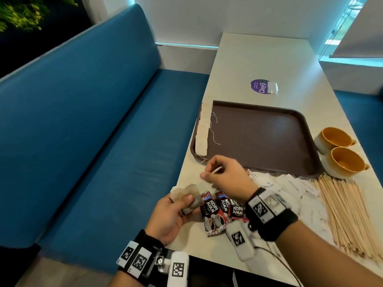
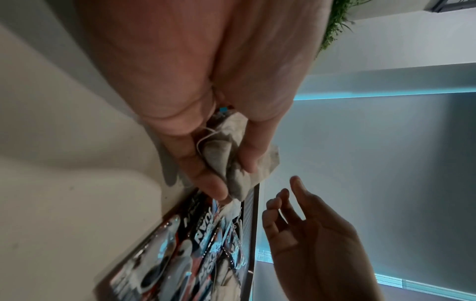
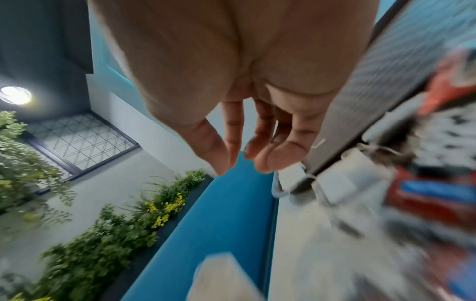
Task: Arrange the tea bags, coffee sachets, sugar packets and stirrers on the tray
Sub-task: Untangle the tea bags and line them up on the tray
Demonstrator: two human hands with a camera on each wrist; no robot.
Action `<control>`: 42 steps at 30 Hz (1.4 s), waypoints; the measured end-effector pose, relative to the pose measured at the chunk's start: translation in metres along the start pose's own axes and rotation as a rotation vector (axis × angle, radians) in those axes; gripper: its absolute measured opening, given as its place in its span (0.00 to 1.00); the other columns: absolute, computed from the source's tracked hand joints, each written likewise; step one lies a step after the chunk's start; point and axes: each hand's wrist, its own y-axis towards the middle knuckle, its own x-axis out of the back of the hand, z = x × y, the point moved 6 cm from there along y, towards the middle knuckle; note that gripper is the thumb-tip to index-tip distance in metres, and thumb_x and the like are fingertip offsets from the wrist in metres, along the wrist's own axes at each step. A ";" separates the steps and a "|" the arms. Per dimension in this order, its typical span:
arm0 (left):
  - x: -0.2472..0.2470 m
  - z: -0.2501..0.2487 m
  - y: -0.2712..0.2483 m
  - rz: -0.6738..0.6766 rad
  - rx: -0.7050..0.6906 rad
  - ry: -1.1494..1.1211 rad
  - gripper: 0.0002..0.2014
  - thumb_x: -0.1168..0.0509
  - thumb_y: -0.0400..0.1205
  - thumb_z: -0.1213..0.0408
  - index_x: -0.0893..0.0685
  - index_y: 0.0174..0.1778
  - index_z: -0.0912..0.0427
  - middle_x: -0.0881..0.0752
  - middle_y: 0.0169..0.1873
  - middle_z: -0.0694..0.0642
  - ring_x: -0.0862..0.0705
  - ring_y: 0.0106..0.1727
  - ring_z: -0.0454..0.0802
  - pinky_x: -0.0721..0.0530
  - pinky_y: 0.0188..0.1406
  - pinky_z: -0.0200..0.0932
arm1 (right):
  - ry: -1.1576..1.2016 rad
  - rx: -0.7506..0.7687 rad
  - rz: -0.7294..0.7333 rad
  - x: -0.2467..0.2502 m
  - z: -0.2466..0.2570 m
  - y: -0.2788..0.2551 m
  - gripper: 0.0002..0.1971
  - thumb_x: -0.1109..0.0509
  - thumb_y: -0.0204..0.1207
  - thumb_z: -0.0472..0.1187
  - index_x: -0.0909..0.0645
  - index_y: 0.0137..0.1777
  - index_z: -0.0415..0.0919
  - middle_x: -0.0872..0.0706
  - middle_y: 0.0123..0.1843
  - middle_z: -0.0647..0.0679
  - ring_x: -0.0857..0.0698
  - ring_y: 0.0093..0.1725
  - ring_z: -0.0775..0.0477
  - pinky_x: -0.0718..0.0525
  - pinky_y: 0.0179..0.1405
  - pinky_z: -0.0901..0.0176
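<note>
Now my left hand [image 1: 172, 216] is clamped on a bunch of tea bags [image 1: 189, 198] at the near left bench [image 1: 259, 59] edge; my right hand [image 1: 226, 177] hovers just beyond, fingers loosely apart, a thread crossing them; more tea bags line the tray [image 1: 259, 137] along its left rim; coffee sachets [image 1: 219, 212] lie beneath my wrists; stirrers [image 1: 348, 214] lie near right.

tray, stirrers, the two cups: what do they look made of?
Tray: probably moulded plastic, matte brown with a fine surface texture and rounded raised rim.
Stirrers: wood, pale, unfinished, thin flat sticks.
Cups: likely glazed ceramic; glossy ochre inside, cream speckled outside, thick walls.
</note>
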 end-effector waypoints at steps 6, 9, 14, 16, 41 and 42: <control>-0.003 -0.002 -0.006 -0.040 -0.023 0.041 0.20 0.25 0.73 0.71 0.15 0.61 0.70 0.08 0.52 0.68 0.08 0.44 0.55 0.10 0.37 0.42 | -0.028 0.026 0.007 -0.022 -0.023 -0.049 0.10 0.18 0.72 0.35 0.17 0.45 0.40 0.10 0.44 0.44 0.14 0.36 0.47 0.11 0.46 0.49; -0.005 -0.001 -0.008 -0.060 -0.051 0.054 0.22 0.24 0.73 0.67 0.16 0.63 0.71 0.09 0.54 0.70 0.08 0.43 0.54 0.11 0.35 0.42 | 0.012 0.043 0.015 -0.025 -0.025 -0.057 0.09 0.15 0.71 0.37 0.12 0.47 0.44 0.09 0.45 0.44 0.10 0.43 0.45 0.09 0.47 0.52; -0.007 0.000 -0.012 -0.057 -0.091 0.062 0.15 0.30 0.82 0.64 0.15 0.61 0.68 0.08 0.50 0.67 0.08 0.44 0.55 0.11 0.36 0.44 | 0.080 -0.046 -0.018 -0.023 -0.036 -0.060 0.18 0.11 0.65 0.46 0.09 0.55 0.49 0.09 0.48 0.49 0.13 0.36 0.57 0.09 0.45 0.59; -0.008 -0.001 -0.015 -0.021 -0.094 0.069 0.17 0.28 0.78 0.68 0.15 0.63 0.69 0.08 0.49 0.66 0.08 0.44 0.55 0.11 0.37 0.44 | 0.088 -0.076 -0.027 -0.022 -0.039 -0.061 0.22 0.12 0.66 0.43 0.10 0.61 0.47 0.10 0.42 0.55 0.16 0.32 0.61 0.12 0.42 0.65; 0.002 0.005 -0.006 -0.011 -0.042 0.137 0.17 0.36 0.84 0.80 0.21 0.69 0.73 0.10 0.56 0.72 0.08 0.52 0.64 0.07 0.50 0.51 | 0.049 -0.044 -0.053 0.056 0.006 0.007 0.04 0.25 0.81 0.37 0.10 0.50 0.37 0.08 0.37 0.44 0.11 0.32 0.50 0.08 0.38 0.59; 0.002 0.005 -0.006 -0.009 -0.041 0.124 0.16 0.36 0.84 0.80 0.21 0.69 0.73 0.10 0.57 0.72 0.08 0.53 0.65 0.07 0.49 0.50 | 0.039 -0.032 -0.064 0.066 0.011 0.020 0.04 0.24 0.81 0.38 0.10 0.49 0.37 0.08 0.36 0.44 0.11 0.33 0.49 0.08 0.38 0.58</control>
